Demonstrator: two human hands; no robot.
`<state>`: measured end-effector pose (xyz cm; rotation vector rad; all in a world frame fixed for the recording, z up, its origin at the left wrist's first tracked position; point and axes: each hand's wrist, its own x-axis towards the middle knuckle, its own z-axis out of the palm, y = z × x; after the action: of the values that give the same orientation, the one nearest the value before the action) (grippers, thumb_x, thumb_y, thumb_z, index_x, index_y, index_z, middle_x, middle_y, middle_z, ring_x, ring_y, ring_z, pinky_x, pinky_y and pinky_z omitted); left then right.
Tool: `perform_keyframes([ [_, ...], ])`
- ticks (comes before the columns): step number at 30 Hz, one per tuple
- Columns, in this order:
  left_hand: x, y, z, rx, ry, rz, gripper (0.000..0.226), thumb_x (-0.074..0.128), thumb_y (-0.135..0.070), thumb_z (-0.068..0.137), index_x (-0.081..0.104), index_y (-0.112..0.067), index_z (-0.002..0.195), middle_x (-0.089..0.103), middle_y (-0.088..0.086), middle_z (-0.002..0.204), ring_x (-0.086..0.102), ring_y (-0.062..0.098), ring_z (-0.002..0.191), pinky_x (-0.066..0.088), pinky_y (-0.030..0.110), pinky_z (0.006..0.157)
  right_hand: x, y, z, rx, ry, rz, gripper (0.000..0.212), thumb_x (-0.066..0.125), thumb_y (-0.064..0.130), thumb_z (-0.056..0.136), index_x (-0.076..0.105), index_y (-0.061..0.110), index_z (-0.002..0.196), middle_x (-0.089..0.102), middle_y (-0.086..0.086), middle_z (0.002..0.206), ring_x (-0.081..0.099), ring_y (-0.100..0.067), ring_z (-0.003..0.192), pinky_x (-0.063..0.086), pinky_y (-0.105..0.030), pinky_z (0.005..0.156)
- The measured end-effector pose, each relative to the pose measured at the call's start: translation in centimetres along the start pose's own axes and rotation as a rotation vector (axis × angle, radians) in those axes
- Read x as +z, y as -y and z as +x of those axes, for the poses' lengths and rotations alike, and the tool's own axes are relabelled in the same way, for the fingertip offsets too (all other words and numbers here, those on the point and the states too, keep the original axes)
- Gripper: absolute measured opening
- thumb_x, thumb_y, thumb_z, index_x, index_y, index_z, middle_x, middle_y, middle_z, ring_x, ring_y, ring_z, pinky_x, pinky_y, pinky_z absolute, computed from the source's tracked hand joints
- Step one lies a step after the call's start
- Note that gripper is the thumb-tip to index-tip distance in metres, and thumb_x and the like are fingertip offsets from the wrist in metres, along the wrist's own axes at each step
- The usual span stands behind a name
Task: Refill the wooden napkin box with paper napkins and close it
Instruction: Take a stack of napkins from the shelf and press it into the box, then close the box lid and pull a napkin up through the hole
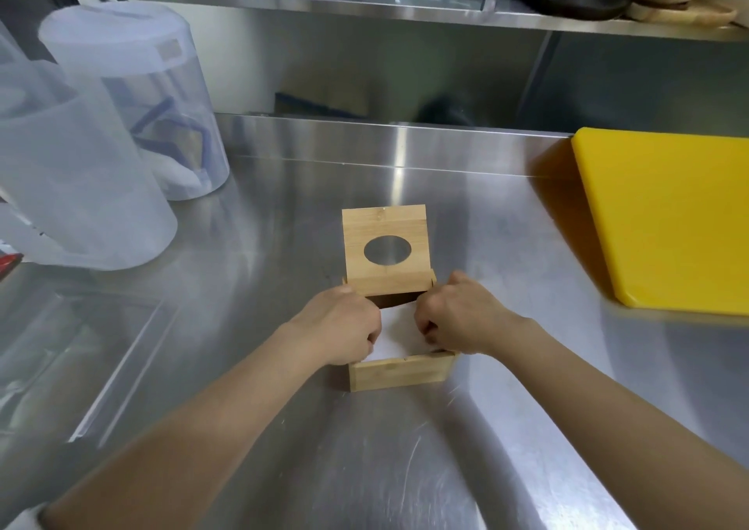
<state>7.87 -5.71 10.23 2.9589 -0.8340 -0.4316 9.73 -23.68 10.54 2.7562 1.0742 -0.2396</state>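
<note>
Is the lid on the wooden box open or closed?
Open. The lid, with its oval hole, stands up at the back of the wooden box, and white napkins show inside between both hands.

No readable text, labels, brands or numbers anywhere in view.

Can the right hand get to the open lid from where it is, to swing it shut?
Probably yes. The lid stands upright just behind the right hand, with nothing between them. But both hands are curled on the napkins in the box, so it must let go first.
</note>
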Motion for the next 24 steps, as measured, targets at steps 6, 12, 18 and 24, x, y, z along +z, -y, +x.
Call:
perform_keyframes([
  [6,0.1,0.1,0.0,0.002,0.026,0.024,0.021,0.048,-0.021,0.087,0.068,-0.02,0.082,0.068,-0.004,0.088,0.046,0.02,0.089,0.044,0.029,0.079,1.2,0.2,0.0,0.039,-0.016,0.032,0.018,0.049,0.014,0.085,0.067,0.015,0.091,0.066,-0.002,0.101,0.059,-0.024,0.091,0.027,-0.026,0.075],
  [12,1.1,1.6,-1.0,0.096,-0.285,-0.258,0.029,0.042,-0.029,0.089,0.068,-0.017,0.082,0.067,-0.007,0.085,0.055,0.013,0.08,0.042,0.031,0.081,2.4,-0.5,-1.5,0.015,-0.454,0.342,0.023,0.048,0.014,0.079,0.068,0.011,0.068,0.067,-0.001,0.07,0.062,-0.023,0.066,0.044,-0.033,0.062],
  [18,-0.4,2.2,-1.6,-0.363,-0.79,-0.745,0.011,0.065,-0.013,0.083,0.066,-0.011,0.094,0.054,-0.007,0.083,0.049,0.003,0.067,0.036,0.01,0.062,1.1,-2.9,-0.5,0.531,-0.483,1.247,0.018,0.068,0.003,0.081,0.064,0.012,0.096,0.059,0.007,0.083,0.055,-0.003,0.076,0.044,-0.007,0.063],
  [24,0.7,2.8,-0.7,-0.567,-0.485,-1.131,0.04,0.074,-0.014,0.075,0.059,-0.014,0.112,0.057,0.002,0.099,0.051,0.015,0.088,0.04,0.026,0.078,0.5,-3.5,1.0,0.55,-0.287,1.542,0.032,0.068,-0.004,0.078,0.061,0.006,0.107,0.063,-0.004,0.095,0.057,-0.016,0.088,0.044,-0.022,0.073],
])
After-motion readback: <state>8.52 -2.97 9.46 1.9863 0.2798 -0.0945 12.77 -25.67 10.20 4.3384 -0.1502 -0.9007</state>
